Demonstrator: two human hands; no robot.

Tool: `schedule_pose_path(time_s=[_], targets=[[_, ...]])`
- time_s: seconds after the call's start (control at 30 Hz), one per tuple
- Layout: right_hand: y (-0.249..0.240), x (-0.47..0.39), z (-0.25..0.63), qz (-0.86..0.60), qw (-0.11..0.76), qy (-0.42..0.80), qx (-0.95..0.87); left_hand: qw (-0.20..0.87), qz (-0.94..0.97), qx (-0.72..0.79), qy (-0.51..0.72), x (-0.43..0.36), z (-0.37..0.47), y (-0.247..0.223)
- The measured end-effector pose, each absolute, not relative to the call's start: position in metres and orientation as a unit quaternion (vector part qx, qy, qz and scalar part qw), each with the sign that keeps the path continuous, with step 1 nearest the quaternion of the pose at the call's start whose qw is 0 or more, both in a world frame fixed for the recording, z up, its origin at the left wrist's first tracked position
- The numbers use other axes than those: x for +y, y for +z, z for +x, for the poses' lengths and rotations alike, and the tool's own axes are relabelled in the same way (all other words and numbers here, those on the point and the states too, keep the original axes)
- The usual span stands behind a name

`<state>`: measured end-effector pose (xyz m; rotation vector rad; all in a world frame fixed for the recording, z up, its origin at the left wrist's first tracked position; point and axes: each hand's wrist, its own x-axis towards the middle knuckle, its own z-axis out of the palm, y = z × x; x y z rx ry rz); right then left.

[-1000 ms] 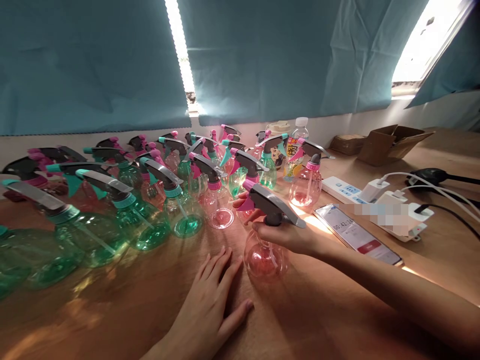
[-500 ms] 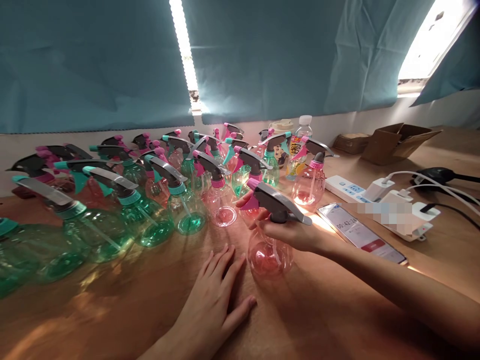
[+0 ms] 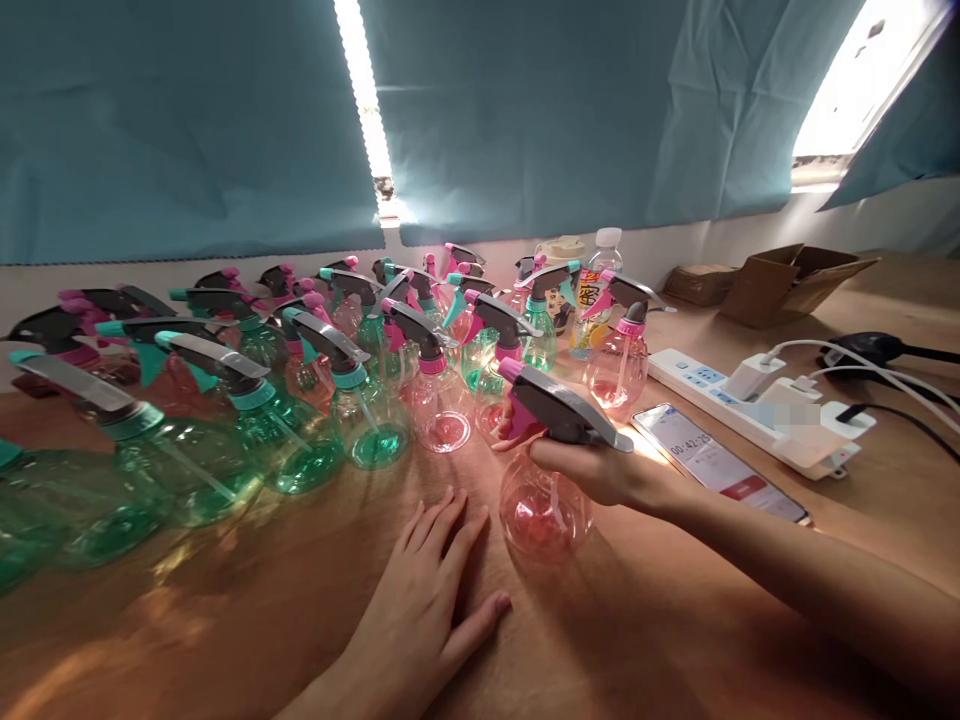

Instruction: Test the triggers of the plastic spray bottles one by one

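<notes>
Pink spray bottle (image 3: 546, 520), one: upright, just beside left hand (image 3: 427, 590); right hand (image 3: 592, 474): fingers clamped round bottle's top, at trigger (image 3: 517, 415); left fingers: slightly apart, flat on table (image 3: 255, 620); for good handling: grip high, bottle steady, nozzle (image 3: 511, 368) clear of hands

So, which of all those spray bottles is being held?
The clear pink, round plastic spray bottle in the right-hand grip; the other spray bottles stand behind it or to its left, unheld.
</notes>
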<state>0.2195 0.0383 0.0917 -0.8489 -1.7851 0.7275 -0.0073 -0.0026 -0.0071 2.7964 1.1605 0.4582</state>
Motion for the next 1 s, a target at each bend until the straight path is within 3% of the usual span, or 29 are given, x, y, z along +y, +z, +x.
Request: schedule_pose_path(time_s=[0.4, 1.0], targets=[[0.075, 0.042, 0.223, -0.374, 0.464, 0.332, -0.731, 0.043, 0.912, 0.380, 0.149, -0.002, -0.007, -0.007], [0.070, 0.043, 0.216, -0.312, 0.532, 0.370, -0.694, 0.037, 0.913, 0.381, 0.144, -0.002, -0.006, -0.005]])
